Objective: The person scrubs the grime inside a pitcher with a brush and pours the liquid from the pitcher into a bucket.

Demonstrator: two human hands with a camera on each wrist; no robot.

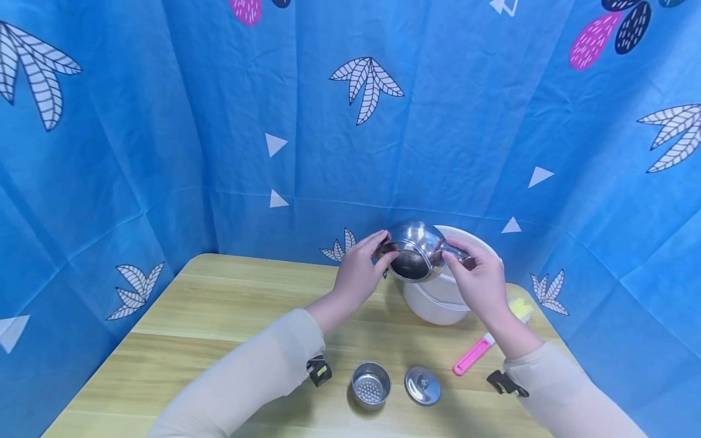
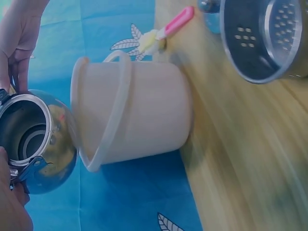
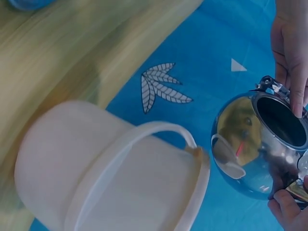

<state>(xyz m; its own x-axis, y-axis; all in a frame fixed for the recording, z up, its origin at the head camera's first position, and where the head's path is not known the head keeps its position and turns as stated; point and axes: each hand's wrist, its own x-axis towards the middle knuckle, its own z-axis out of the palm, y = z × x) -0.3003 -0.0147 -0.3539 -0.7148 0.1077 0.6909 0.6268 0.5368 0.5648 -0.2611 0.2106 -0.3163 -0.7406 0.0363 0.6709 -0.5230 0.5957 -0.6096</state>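
Both hands hold a shiny steel teapot [image 1: 418, 233], its lid off, above the white bucket [image 1: 434, 306]. The pot is tilted so its round, dark mouth faces the head camera. My left hand [image 1: 358, 267] grips the left side at the rim, thumb along the mouth's edge, where a hinge-like bracket shows in the right wrist view. On the opposite side, my right hand [image 1: 482, 280] pinches the part jutting out to the right, which looks like the spout. The teapot [image 2: 55, 144] overlaps the bucket's rim [image 2: 79, 115] in the left wrist view.
A perforated steel strainer basket [image 1: 370, 385] stands on the wooden table [image 1: 246, 292] near its front. Beside it lies the round knobbed lid [image 1: 422, 385]. Right of the bucket is a pink-handled brush [image 1: 473, 356] with yellow bristles. Blue patterned cloth [image 1: 350, 158] encloses the table.
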